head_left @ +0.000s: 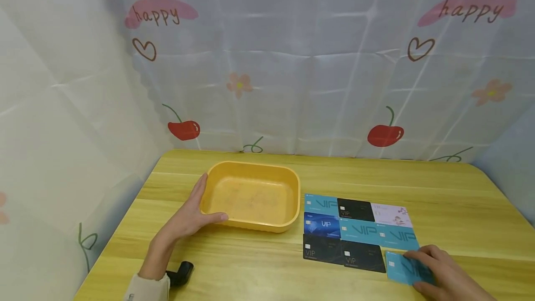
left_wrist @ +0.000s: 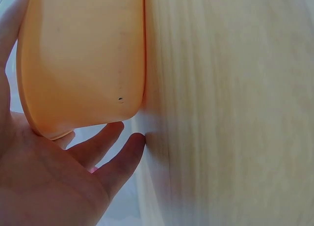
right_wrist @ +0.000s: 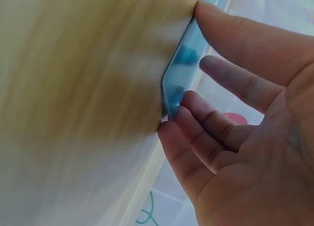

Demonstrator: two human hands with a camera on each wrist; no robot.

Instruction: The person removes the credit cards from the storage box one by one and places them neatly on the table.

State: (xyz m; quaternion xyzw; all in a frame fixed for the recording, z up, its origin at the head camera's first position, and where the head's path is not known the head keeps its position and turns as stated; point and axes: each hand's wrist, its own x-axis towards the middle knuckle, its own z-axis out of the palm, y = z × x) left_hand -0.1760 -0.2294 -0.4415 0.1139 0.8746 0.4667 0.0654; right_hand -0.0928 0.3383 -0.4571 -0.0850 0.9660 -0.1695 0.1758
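On the left half of the table stands a yellow plastic basin (head_left: 251, 223) with nothing in it. My left hand (head_left: 190, 215) holds its near left corner, thumb at the front rim and fingers along the left side. At the lower right my right hand (head_left: 443, 271) grips a light blue VIP card (head_left: 401, 268) by its edges, thumb on the near edge and fingertips on the far one. In the right wrist view this blue card (right_wrist: 179, 71) lies at table level. Its left edge is slightly apart from a black VIP card (head_left: 363, 255). Other cards lie in rows behind.
Among the rows are a dark blue card (head_left: 322, 225), a white flowered card (head_left: 390, 215) and another black card (head_left: 355, 209). A black object (head_left: 181, 274) sits by my left wrist. A patterned curtain (head_left: 292, 96) hangs behind the wooden table (head_left: 251, 268).
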